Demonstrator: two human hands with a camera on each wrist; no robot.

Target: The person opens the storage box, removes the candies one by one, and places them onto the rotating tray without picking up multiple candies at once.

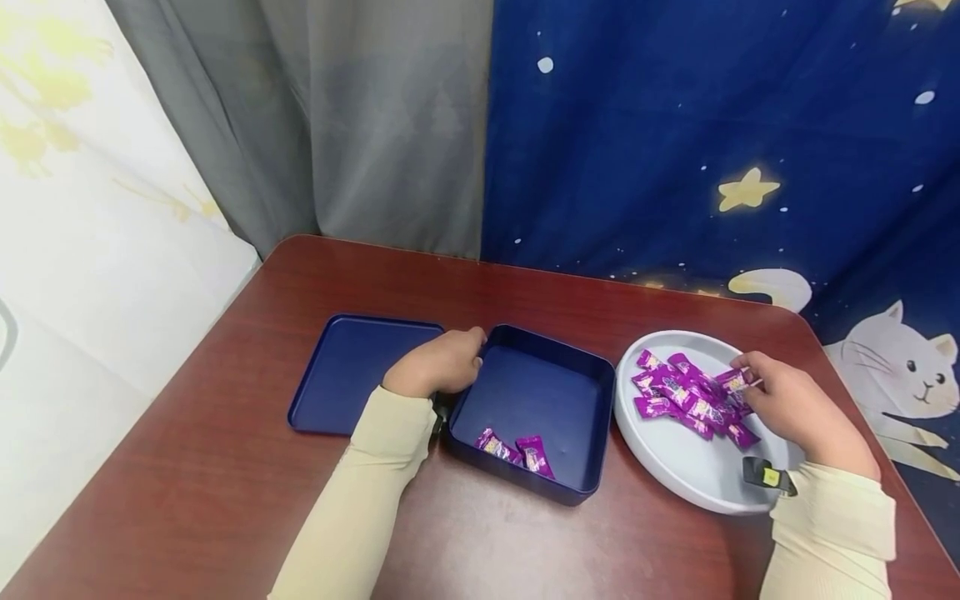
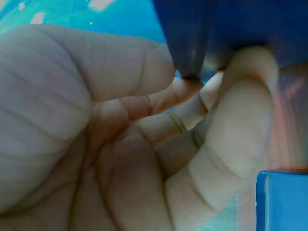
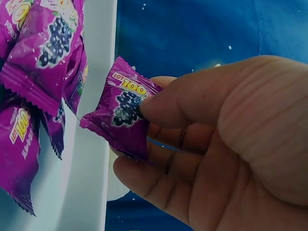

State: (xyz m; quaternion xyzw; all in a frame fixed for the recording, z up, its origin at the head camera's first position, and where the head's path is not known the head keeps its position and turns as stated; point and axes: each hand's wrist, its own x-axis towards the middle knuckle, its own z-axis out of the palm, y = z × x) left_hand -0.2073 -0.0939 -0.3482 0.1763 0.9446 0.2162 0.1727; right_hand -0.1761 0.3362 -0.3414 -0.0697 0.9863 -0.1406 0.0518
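Observation:
My left hand [image 1: 442, 363] grips the left wall of a dark blue open box [image 1: 540, 392], thumb on one side of the wall and fingers on the other, as the left wrist view shows. Inside the box, near its front wall, lie two purple wrapped candies, one candy [image 1: 498, 447] beside the other [image 1: 534, 456]. Over the right part of a white round plate [image 1: 675, 467], my right hand [image 1: 798, 408] pinches a candy [image 3: 122, 108] with a grape picture between thumb and fingers. A heap of the same candies [image 1: 686, 396] lies on the plate next to it.
A flat dark blue lid [image 1: 337, 379] lies on the reddish-brown table [image 1: 487, 542], left of the box. Along the table's back edge hang a grey curtain [image 1: 397, 125] and a blue starry curtain [image 1: 637, 142]. The plate stands close to the box's right wall.

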